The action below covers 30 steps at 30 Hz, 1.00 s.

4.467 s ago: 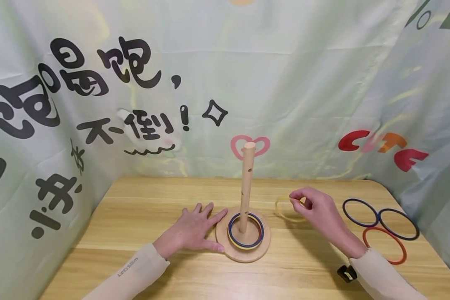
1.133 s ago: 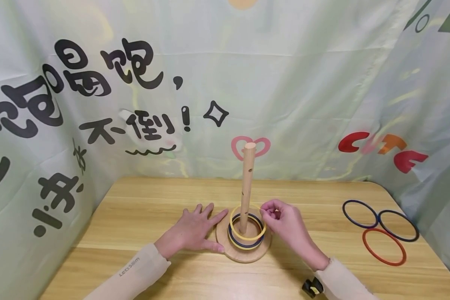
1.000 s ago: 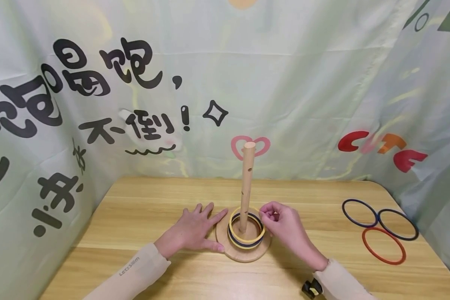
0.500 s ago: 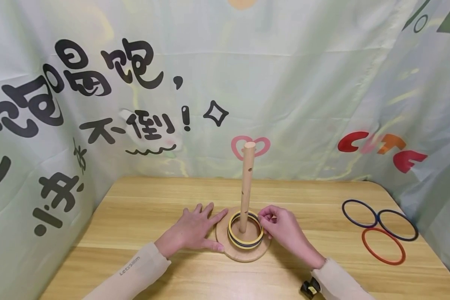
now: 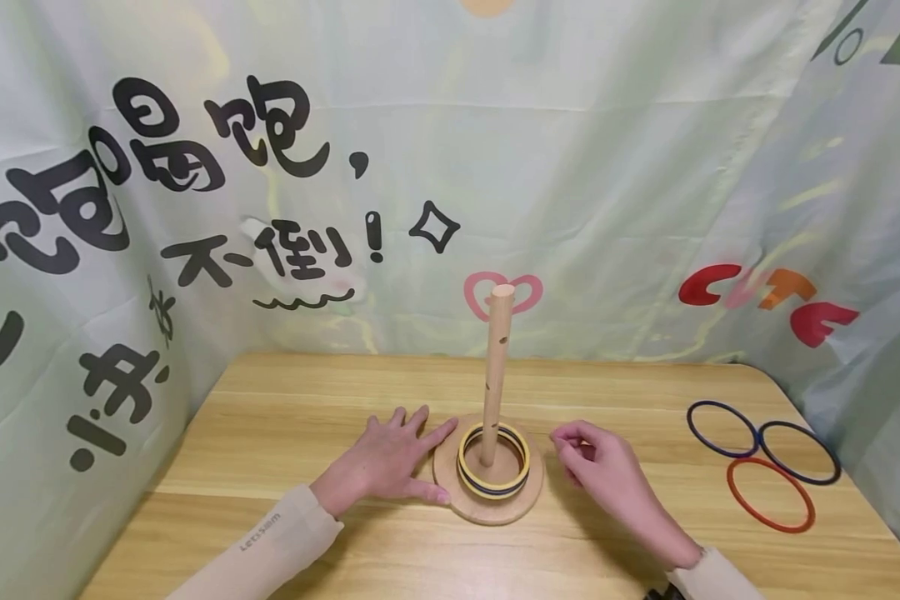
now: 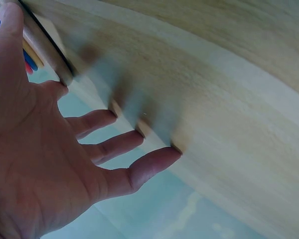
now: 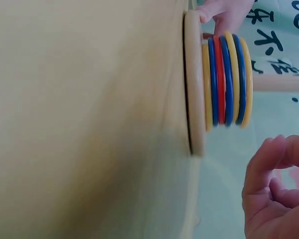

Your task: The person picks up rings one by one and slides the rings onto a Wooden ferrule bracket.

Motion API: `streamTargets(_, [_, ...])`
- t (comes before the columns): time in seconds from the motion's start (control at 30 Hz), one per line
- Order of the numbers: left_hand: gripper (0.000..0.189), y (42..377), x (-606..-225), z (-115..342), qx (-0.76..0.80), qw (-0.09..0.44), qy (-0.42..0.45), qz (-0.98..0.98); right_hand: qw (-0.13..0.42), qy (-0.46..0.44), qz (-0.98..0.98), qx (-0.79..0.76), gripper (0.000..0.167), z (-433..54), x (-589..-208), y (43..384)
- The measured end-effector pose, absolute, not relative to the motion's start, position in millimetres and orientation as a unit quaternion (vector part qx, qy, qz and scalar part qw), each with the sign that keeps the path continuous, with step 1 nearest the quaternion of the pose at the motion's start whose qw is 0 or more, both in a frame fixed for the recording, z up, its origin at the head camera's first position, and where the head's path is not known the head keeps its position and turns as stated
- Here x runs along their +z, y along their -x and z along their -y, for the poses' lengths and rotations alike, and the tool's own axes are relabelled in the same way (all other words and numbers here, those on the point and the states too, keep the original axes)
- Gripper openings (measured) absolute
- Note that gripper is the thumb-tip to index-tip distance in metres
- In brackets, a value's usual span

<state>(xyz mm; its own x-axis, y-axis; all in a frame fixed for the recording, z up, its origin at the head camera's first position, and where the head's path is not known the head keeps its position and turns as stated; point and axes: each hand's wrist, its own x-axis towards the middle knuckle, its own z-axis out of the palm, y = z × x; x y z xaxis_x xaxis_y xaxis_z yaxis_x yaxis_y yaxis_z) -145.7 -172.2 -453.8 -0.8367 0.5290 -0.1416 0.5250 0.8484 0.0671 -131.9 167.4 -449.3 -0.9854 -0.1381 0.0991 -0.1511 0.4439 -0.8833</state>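
Creased printed cloth [image 5: 615, 167] backs the wood-grained table [image 5: 420, 571]; smooth stacked rings [image 7: 228, 79] circle the wooden peg [image 5: 498, 358] on its round base [image 7: 194, 84], left hand [image 5: 382, 458] spread against it, loosely curled right hand [image 5: 603, 467] empty

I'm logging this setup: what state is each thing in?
Wooden stand: upright on the table.
Stacked rings: around the peg, yellow on top.
Two blue rings: off the peg, flat on the table.
Red ring: flat, off the peg.
Left hand: fingers spread, touching the base.
Right hand: fingers curled, holding nothing.
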Motion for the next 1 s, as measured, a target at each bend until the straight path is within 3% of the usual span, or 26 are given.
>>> streamTargets(0.5, [0.112,145,-452,171,0.009,0.085,-0.271,-0.959,0.093,-0.008,0.889,0.449,0.022,-285,-470,109])
streamTargets(0.73, [0.112,145,-452,170,0.016,0.087,-0.272,-0.958,0.066,0.011,0.921,0.384,0.032,-328,-466,110])
streamTargets(1.0, [0.112,146,-453,170,0.012,0.083,-0.275,-0.958,-0.053,0.047,0.939,0.336,0.054,-367,-458,119])
